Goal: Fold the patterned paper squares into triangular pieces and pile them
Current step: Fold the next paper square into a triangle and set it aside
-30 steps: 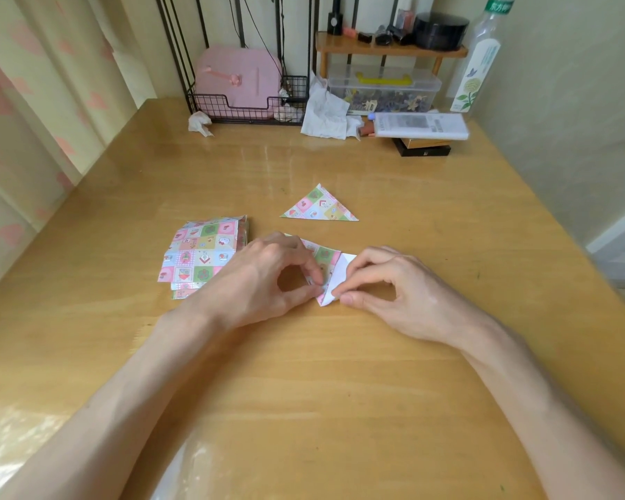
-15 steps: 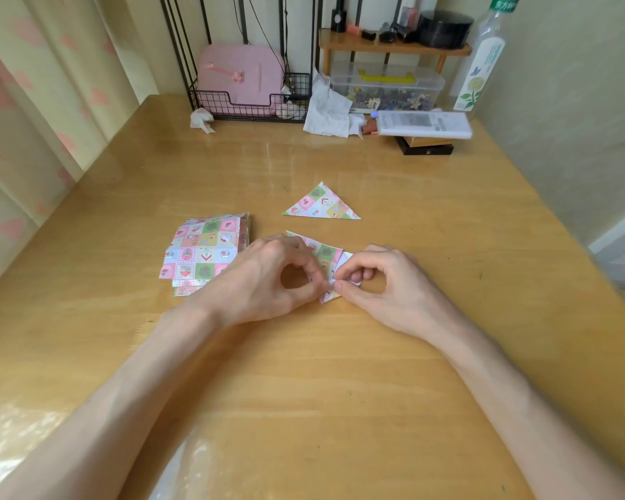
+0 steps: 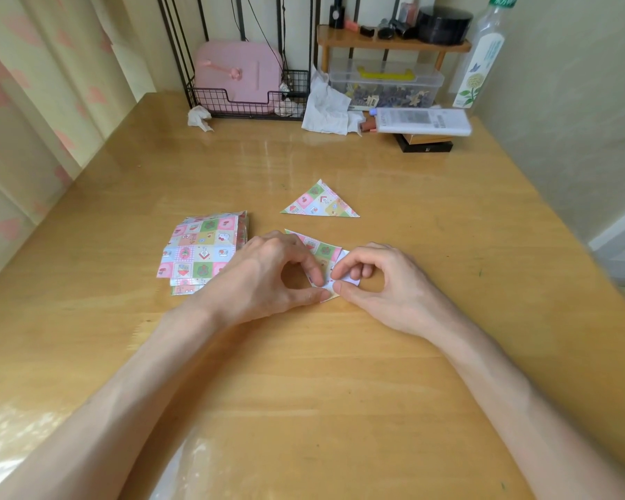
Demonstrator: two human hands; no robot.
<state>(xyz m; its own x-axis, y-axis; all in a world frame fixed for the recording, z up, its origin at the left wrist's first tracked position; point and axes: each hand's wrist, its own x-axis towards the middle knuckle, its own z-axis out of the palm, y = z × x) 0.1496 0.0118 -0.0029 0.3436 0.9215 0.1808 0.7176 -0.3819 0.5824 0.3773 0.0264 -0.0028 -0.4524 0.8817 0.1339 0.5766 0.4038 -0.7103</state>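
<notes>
1 head camera looks down, close, over the table [image 3: 340, 391].

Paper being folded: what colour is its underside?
Plain white: the flap pinched by the right hand shows it. Best in head view.

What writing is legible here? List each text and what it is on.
Bottle: Chinese characters on its green neck band, cut off and blurred.
White tube: grey print, too blurred.
Black box: tiny mark, too small.
Nothing reads clearly enough to quote.
</notes>
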